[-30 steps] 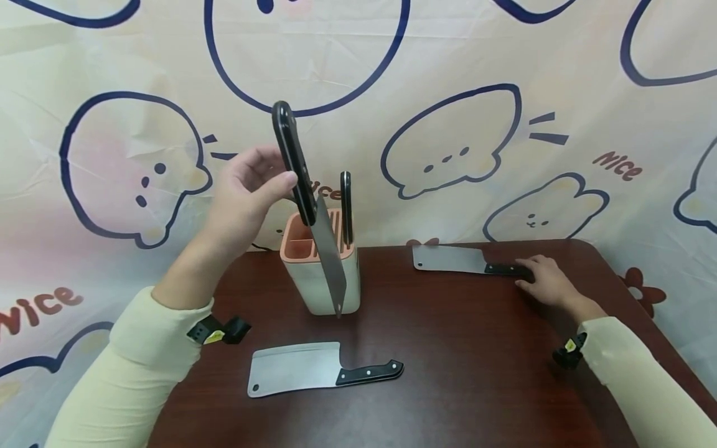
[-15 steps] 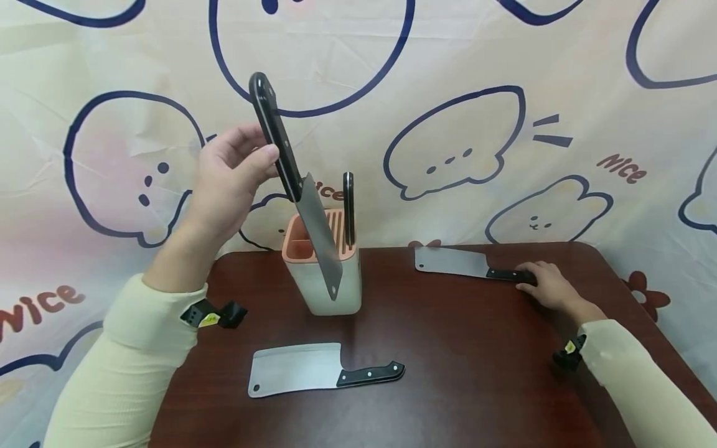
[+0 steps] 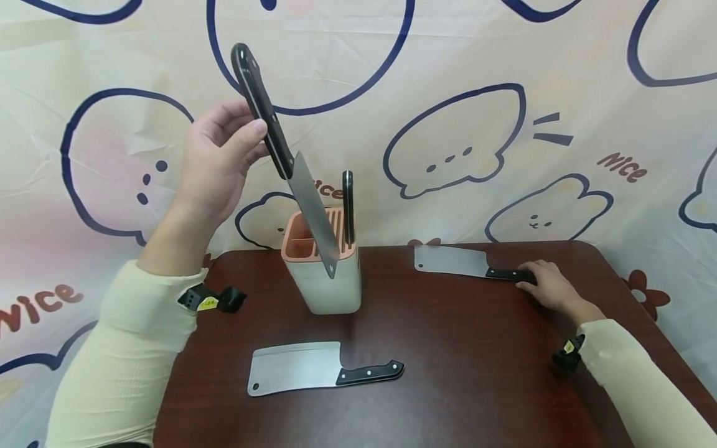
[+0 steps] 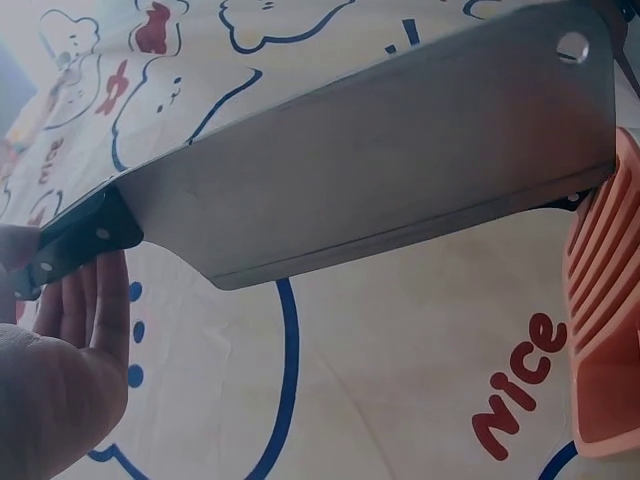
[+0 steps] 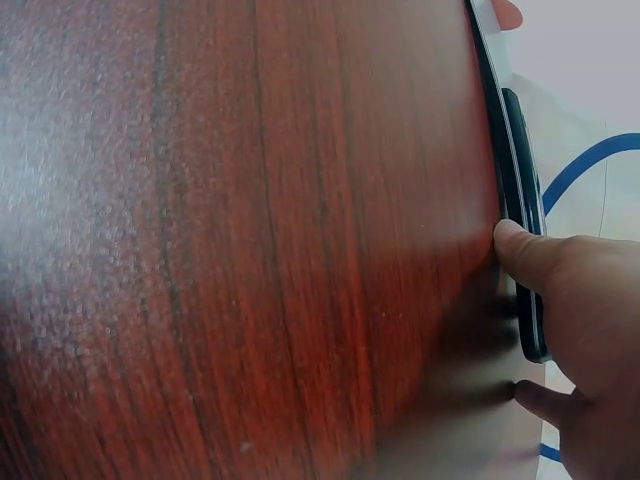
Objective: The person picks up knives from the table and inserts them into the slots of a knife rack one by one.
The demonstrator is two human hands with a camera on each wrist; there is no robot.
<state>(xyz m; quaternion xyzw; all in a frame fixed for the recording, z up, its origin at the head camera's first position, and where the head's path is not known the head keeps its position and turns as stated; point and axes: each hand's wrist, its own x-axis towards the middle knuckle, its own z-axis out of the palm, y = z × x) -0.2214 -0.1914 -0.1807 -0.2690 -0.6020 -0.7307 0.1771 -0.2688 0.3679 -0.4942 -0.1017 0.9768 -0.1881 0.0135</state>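
- Left hand [image 3: 215, 158]: fingers pinch the raised cleaver [image 3: 315, 208] by its handle, blade sloping down near the block [image 3: 330, 289].
- Right hand [image 3: 551, 286]: fingers hold the far cleaver [image 3: 456, 261] by its handle on the bench [image 3: 459, 348].
- Near cleaver [image 3: 305, 368]: flat before the block.

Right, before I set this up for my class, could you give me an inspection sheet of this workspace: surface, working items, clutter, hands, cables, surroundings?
Surface: dark red-brown table, wood-grained and glossy.
Working items: raised cleaver, tilted with its blade end down; near cleaver lying flat in the foreground; far cleaver lying by the back edge; pale knife holder with a peach slotted top; upright black handle standing in it, the rest hidden.
Clutter: nothing seen.
Hands: left hand grips the raised cleaver; right hand holds the far cleaver at its handle end.
Cables: nothing seen.
Surroundings: pale printed cloth behind, with cartoon outlines and "Nice" lettering.
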